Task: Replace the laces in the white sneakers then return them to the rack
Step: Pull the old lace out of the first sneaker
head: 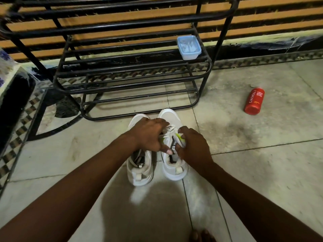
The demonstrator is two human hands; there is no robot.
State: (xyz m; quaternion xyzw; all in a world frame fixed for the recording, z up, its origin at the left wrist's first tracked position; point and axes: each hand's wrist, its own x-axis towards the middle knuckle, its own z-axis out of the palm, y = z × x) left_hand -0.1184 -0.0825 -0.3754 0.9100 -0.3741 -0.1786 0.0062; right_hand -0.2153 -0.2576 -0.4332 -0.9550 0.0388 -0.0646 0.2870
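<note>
My left hand (148,135) and right hand (194,147) sit close together, both gripping the right sneaker (173,117) at its flat white laces (170,129). The left sneaker (139,168) stands just beside it: two white sneakers on the mottled tiled floor (262,154). Beyond, one black tubular metal rack (139,67) holds one pale-blue rectangular plastic tub (188,48). One red cylindrical bottle (254,101) lies to the right.

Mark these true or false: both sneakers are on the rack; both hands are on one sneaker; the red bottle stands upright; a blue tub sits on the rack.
Sneakers on rack: false; the left sneaker and right sneaker stand on the floor before it.
Both hands on one sneaker: true; left hand and right hand grip the right sneaker's laces.
Red bottle upright: false; it lies on its side.
Blue tub on rack: true.
</note>
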